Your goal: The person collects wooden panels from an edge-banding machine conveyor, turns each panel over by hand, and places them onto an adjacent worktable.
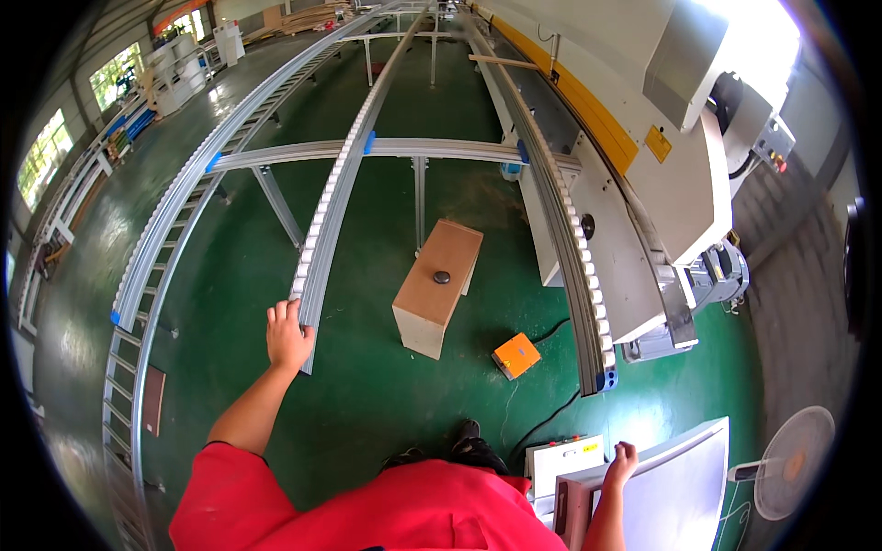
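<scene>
My left hand (289,338) is at the near end of the middle roller rail (337,197), a long aluminium profile topped with white rollers. Its fingers bend over the rail, with the thumb along the right side. Off to the lower right, my right hand (624,464) is raised beside a large grey-white cabinet (675,477). Those fingers are curled in; whatever they may hold is hidden. Ahead of me on the green floor stands a brown-topped wooden box (439,253) with a dark round object (442,277) on top.
An orange foot pedal (516,355) lies on the floor with a black cable. A second roller rail (574,248) runs along the big white machine (684,174) at right. Further left is a ladder-like conveyor frame (152,308). A white fan (797,462) stands at far right.
</scene>
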The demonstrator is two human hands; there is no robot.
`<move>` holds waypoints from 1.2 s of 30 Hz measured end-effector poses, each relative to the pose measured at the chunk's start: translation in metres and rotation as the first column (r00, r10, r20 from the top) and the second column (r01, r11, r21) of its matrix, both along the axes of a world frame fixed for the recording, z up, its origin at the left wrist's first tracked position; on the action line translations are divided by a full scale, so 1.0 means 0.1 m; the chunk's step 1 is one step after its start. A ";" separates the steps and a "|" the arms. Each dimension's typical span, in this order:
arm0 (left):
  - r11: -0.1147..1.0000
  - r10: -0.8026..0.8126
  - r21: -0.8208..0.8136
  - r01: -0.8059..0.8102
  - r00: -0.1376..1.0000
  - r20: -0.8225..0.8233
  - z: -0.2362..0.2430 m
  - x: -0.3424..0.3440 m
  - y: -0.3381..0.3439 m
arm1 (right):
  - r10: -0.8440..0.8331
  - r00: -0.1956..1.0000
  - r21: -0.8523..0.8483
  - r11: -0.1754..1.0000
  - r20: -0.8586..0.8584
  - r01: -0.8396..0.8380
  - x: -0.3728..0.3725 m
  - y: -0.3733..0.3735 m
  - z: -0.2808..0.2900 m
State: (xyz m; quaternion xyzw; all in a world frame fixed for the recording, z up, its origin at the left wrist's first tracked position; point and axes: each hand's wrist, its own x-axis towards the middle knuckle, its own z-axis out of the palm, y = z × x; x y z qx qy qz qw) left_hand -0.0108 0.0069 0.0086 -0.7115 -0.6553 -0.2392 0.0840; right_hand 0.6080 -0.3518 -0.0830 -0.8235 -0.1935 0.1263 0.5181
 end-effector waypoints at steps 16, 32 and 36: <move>0.998 0.002 -0.061 -0.001 1.000 0.024 0.12 0.07 -0.01 | 0.168 0.821 0.379 0.923 -0.545 0.062 1.15 2.54 0.28; 0.982 0.037 -0.181 -0.047 0.998 -0.060 0.18 0.15 -0.02 | 0.243 0.643 0.450 0.875 -0.726 0.177 1.28 2.97 0.14; 0.979 0.054 -0.192 -0.067 0.996 -0.070 0.15 0.13 0.00 | 0.267 0.609 0.470 0.860 -0.747 0.198 1.17 2.99 0.23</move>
